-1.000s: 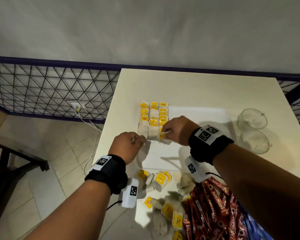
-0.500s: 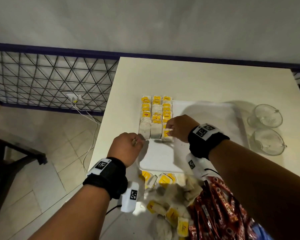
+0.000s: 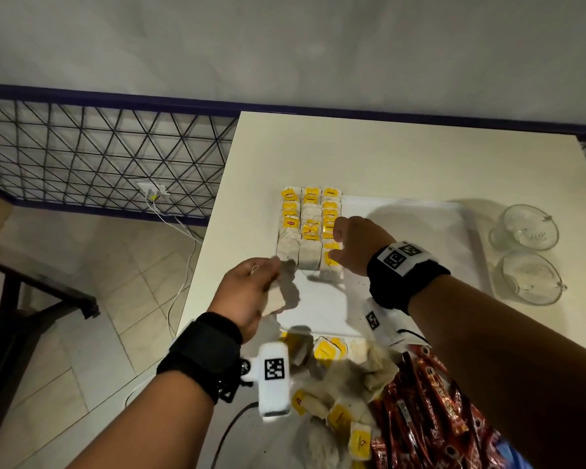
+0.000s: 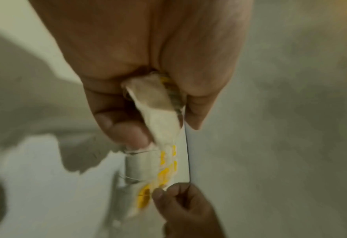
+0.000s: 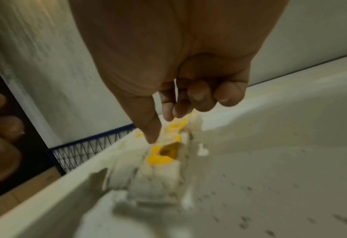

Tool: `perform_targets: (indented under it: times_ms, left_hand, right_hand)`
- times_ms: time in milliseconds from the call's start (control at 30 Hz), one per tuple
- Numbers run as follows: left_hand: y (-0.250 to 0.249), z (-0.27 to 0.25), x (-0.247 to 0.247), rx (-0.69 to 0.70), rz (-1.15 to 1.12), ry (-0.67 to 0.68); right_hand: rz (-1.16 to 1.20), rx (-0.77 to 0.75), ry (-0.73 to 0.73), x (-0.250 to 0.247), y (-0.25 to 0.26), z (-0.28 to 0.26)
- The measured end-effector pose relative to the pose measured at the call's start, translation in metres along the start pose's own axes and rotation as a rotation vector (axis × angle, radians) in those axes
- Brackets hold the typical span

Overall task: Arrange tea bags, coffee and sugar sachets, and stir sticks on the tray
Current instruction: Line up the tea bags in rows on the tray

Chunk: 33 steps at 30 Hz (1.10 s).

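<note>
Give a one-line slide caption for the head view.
Left hand holds a tea bag while right hand hovers over rows of tea bags on the white tray.

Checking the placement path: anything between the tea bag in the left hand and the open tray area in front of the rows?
Nothing visible. The left hand holds the tea bag over the tray's bare near-left part; the right hand is further right, at the third row.

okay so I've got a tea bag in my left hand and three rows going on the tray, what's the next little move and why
Probably carry the pale paper tea bag pinched in your left hand to the near end of the left row and lay it down. The yellow-tagged rows on the white tray all end there, and your right hand, fingers loose, hovers over the right row, clear of that spot.
</note>
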<state>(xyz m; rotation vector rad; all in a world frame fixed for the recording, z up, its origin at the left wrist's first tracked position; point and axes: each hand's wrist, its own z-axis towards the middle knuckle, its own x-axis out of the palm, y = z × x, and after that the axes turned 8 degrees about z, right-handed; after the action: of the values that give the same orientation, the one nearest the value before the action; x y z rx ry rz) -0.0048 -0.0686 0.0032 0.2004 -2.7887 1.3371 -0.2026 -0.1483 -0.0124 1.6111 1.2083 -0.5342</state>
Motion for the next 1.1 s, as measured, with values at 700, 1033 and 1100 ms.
perform_targets:
  times_ms: [700,1033,1100]
  left_hand:
    - [-0.001,-0.023,0.000,-0.157,-0.366,0.134]
    - [-0.023,-0.037,-0.009,0.553,0.524,-0.024]
    - [-0.022,-0.030,-0.008,0.559,0.652,-0.075]
  right_hand:
    - [0.349,-0.633,-0.047,-0.024,0.068,-0.078]
    - [0.190,-0.450,0.039,-0.049,0.076,-0.075]
    - [0.126,-0.445,0.042,-0.052,0.078,-0.072]
